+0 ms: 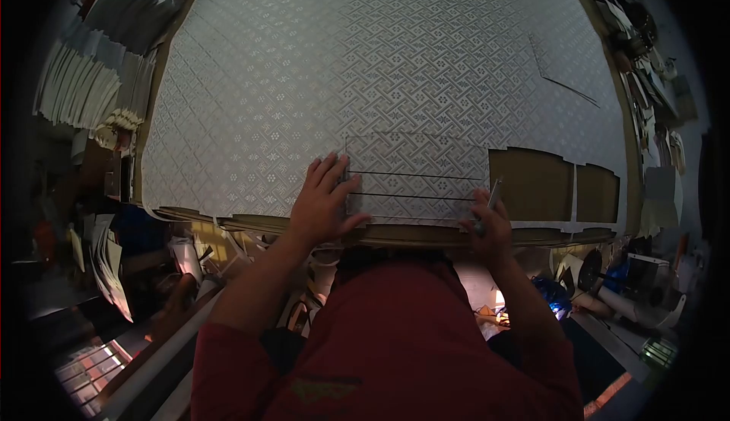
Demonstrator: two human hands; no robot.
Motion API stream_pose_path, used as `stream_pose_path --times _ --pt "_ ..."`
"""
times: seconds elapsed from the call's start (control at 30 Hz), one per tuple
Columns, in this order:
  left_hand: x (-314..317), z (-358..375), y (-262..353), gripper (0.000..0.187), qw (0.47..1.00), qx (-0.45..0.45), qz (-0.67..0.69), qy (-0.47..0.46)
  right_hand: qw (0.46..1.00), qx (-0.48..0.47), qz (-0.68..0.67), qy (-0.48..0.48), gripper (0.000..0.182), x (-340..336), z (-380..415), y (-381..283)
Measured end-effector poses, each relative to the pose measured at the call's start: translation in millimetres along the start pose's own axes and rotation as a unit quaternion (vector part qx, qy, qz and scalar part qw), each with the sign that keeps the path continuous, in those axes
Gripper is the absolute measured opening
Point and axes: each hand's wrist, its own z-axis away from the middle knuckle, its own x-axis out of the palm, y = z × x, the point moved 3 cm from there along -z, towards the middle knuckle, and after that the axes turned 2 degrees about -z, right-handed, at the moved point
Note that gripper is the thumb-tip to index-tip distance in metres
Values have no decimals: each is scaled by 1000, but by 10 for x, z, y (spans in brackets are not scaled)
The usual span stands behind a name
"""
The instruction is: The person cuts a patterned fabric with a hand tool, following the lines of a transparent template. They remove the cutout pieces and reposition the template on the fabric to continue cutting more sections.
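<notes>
A large sheet of white patterned paper (380, 64) covers the table. My left hand (323, 201) lies flat with fingers spread on the left end of a rectangular template (417, 174) near the front edge. My right hand (488, 219) grips a thin knife-like tool (493, 197) at the template's right edge, its tip against the sheet. To the right of the template, two cut-out gaps (532, 184) show brown board beneath.
Stacks of white cut sheets (95, 64) are piled at the left of the table. Clutter of tools and papers (646, 49) lines the right edge. Rolls, boxes and scraps (631, 284) lie on the floor to the right below the table.
</notes>
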Motion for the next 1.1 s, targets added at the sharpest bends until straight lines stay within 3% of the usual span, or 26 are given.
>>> stream_pose_path --times 1.1 --pt "13 5 12 70 1000 -2 -18 -18 1000 21 -19 4 38 -46 -28 -47"
